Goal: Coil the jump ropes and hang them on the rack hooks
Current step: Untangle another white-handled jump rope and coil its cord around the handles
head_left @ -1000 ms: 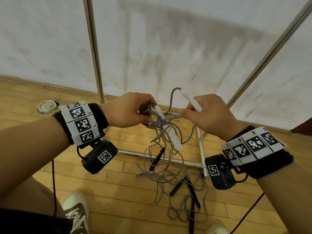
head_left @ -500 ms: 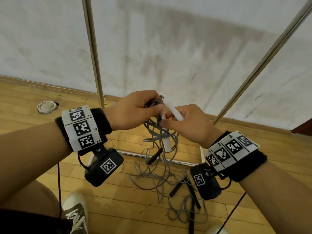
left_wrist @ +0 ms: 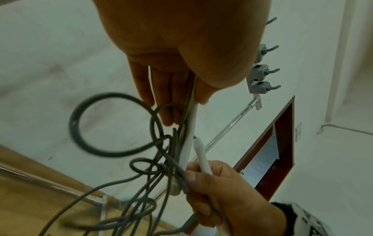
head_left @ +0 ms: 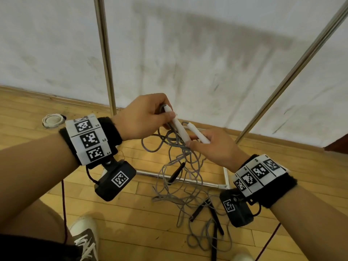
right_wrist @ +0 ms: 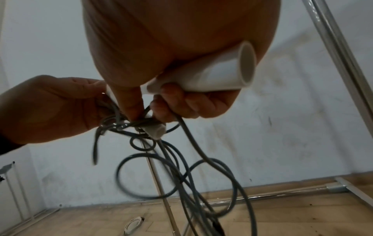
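A grey jump rope (head_left: 178,166) with two white handles hangs tangled between my hands. My left hand (head_left: 145,117) grips the top of one white handle (head_left: 178,127) together with rope loops (left_wrist: 96,126). My right hand (head_left: 212,146) holds the other white handle (head_left: 197,132) in its curled fingers and pinches the rope beside the first handle's lower end (right_wrist: 155,132). More grey rope with black handles (head_left: 212,215) lies in a heap on the floor. The rack's grey hooks (left_wrist: 262,76) show high in the left wrist view.
Two metal rack uprights (head_left: 105,53) (head_left: 293,72) rise before a white wall, joined by a base bar (head_left: 178,178) on the wooden floor. A round white object (head_left: 52,120) lies at the left. My shoes (head_left: 84,240) stand near the rope heap.
Both hands have drawn together. The right hand came down and left with its handle, and the left hand now holds the other white handle's top, which had hung below it.
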